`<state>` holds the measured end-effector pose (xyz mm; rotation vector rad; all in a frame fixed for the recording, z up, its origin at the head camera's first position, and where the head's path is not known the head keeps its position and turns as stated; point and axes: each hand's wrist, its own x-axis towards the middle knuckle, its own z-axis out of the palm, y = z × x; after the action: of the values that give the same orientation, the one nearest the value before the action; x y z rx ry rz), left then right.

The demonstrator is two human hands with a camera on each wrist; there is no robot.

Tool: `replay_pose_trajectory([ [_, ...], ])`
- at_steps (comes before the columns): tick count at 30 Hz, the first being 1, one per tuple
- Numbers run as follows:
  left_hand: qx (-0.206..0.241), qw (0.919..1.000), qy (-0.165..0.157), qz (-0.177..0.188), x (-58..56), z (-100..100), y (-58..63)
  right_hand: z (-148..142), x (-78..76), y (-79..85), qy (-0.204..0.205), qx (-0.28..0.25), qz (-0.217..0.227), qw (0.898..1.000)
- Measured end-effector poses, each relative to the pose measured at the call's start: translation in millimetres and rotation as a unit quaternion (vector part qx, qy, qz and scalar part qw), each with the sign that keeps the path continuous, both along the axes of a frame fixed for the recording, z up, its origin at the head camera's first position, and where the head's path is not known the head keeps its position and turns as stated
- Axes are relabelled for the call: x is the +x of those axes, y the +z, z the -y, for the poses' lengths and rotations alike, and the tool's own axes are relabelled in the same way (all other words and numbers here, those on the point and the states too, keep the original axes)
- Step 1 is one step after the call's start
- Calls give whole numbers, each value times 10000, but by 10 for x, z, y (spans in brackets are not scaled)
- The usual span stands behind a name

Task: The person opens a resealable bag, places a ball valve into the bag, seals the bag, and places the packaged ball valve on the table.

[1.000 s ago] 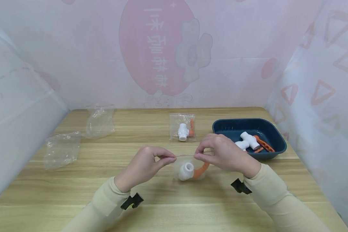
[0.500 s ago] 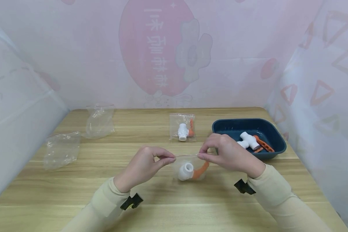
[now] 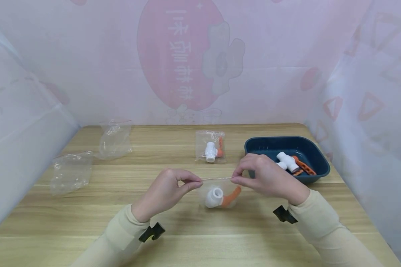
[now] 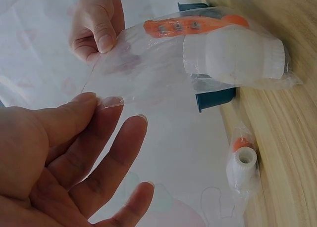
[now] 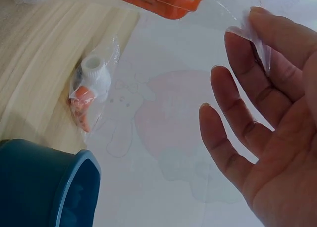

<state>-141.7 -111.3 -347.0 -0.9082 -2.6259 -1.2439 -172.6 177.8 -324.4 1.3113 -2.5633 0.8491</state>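
Note:
A clear zip bag point(image 4: 143, 64) stands in front of me, holding a white ball valve point(image 3: 214, 198) with an orange handle point(image 3: 231, 196). My left hand point(image 3: 169, 191) pinches the left part of the bag's top edge between thumb and index finger. Toward the right end of the same edge, my right hand point(image 3: 265, 177) pinches it between thumb and fingertips. The edge is stretched straight between the hands. In the left wrist view, the valve lies at the bag's bottom, close over the wooden table point(image 4: 292, 153), its handle along one side.
Farther back lies another bagged valve point(image 3: 211, 151). A dark blue bin point(image 3: 287, 140) with white valves point(image 3: 289, 162) and orange handles point(image 3: 305, 167) stands behind my right hand. Two flat clear bags, a nearer bag point(image 3: 71, 173) and a farther bag point(image 3: 115, 142), lie at the left.
My right hand has slid to the right along the bag's top edge. The left hand and the bagged valve have stayed in place.

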Motion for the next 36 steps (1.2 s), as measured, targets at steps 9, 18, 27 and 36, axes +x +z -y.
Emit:
replay_pose_trajectory([
  [9, -29, 9999, 24, -143, 11, -11, 4, -29, 10, -7, -69, -12, -157, 9999],
  [18, 14, 9995, -36, -326, 25, 11, -7, -81, 21, -24, -95, -30, -260, 9996],
  [27, 44, 9989, -146, -439, 18, 17, -27, -156, 9, -40, -95, 17, -237, 9997],
  [36, 46, 9992, -109, -376, 4, -31, -22, -205, -21, -60, -167, -34, -717, 9973],
])
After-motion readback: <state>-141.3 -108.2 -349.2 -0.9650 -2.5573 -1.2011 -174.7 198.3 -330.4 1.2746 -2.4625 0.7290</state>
